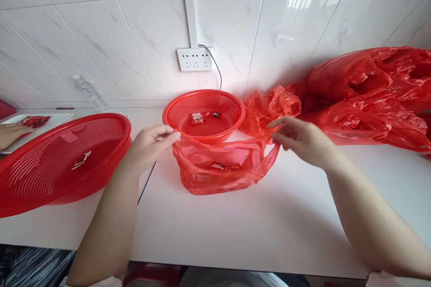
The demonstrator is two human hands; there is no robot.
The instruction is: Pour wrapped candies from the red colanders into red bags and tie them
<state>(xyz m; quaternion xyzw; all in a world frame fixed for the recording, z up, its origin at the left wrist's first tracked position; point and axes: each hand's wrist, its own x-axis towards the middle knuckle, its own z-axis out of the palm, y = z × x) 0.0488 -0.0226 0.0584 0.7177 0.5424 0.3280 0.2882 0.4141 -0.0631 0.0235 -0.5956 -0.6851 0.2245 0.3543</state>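
Observation:
Between my two hands a thin red plastic bag [215, 179] is stretched wide above the white table. My left hand [151, 143] pinches its upper left edge between thumb and fingers. On the other side my right hand [299, 139] grips the bag's right handle loop. Through the film a dark and white printed patch shows inside; I cannot make out what it is. Just behind the bag stands a round red plastic basket [204, 96] with a few small wrapped packets [198, 118] on its bottom.
A larger red basket [124, 130] stands tilted on the left, holding a small packet. Beyond it are a co-worker's hand [13, 134] by a white tray [60, 119] and a clear bottle [90, 92]. Filled red bags [353, 85] crowd the right back. A socket panel [194, 59] is on the wall.

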